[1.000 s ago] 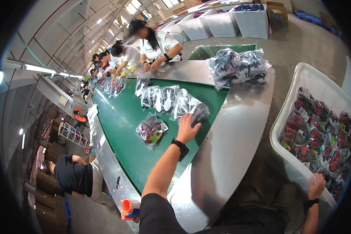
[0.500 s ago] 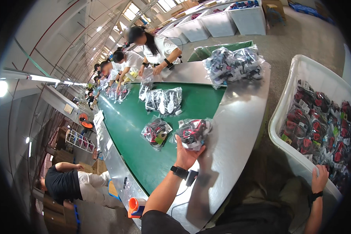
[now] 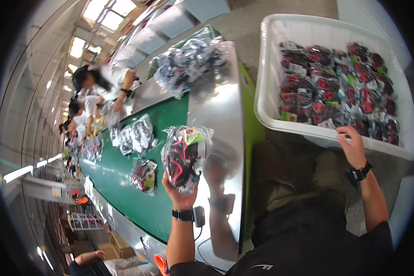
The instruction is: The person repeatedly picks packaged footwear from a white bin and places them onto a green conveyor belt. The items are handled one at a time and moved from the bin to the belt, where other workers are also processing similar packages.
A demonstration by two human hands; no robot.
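My left hand [image 3: 181,197] grips a clear plastic bag of black and red shoes [image 3: 183,158], lifted above the metal edge of the table. My right hand [image 3: 353,148] has its fingers closed over the near rim of a large white bin [image 3: 303,130]. Inside that bin lie several similar bags of red and black shoes [image 3: 326,87]. Another bag of dark shoes with red parts [image 3: 143,176] rests on the green conveyor belt [image 3: 119,179], left of my left hand. Farther along the belt are bags of white and grey shoes [image 3: 134,135].
A heap of bagged shoes [image 3: 188,62] stands on the metal table's far end. Co-workers in white shirts [image 3: 110,83] line the belt's far side. An orange container [image 3: 161,263] sits at the near left edge. Large pale bins [image 3: 202,11] stand behind.
My view has swung right toward the white bin. The bag in my left hand has tipped more upright. My right hand stays on the bin's rim.
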